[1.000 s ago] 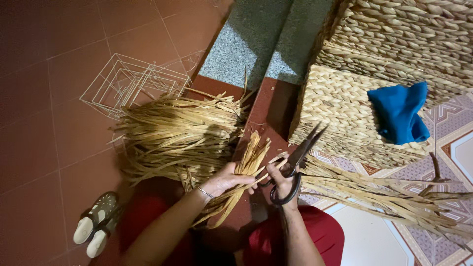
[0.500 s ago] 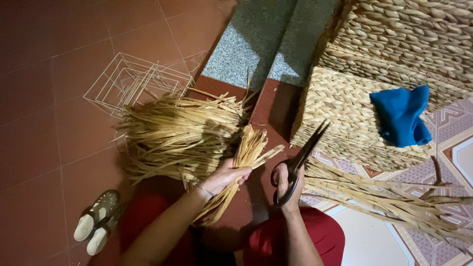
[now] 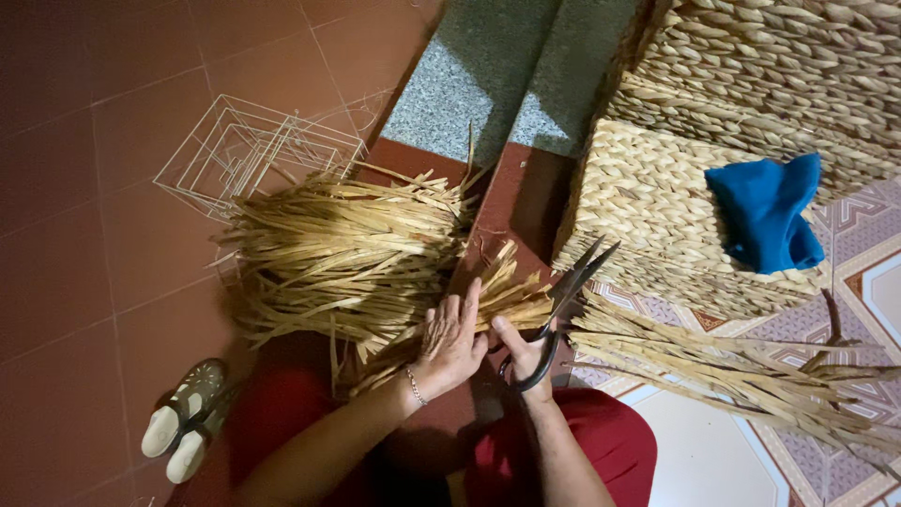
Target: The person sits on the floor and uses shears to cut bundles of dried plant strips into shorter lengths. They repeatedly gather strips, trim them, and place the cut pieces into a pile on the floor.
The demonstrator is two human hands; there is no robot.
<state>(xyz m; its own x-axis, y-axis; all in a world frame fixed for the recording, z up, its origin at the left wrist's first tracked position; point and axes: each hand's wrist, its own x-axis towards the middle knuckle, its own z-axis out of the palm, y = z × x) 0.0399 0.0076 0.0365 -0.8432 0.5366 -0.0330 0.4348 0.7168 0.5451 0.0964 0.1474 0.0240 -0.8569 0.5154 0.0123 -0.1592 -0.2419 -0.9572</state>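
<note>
Small bundle of dried, flat straw strips held fanned above lap, at centre of view, pale gold and stiff. Bundle gripped by left hand, fingers laid flat over strips, thin bracelet at wrist. Dark scissors held in right hand, fingers through loops, blades parted beside bundle tips. Larger loose heap of strips spread on red tile floor. White wire frames stacked behind. Woven baskets at right, blue cloth draped on top. 2 sandals beside knee.
</note>
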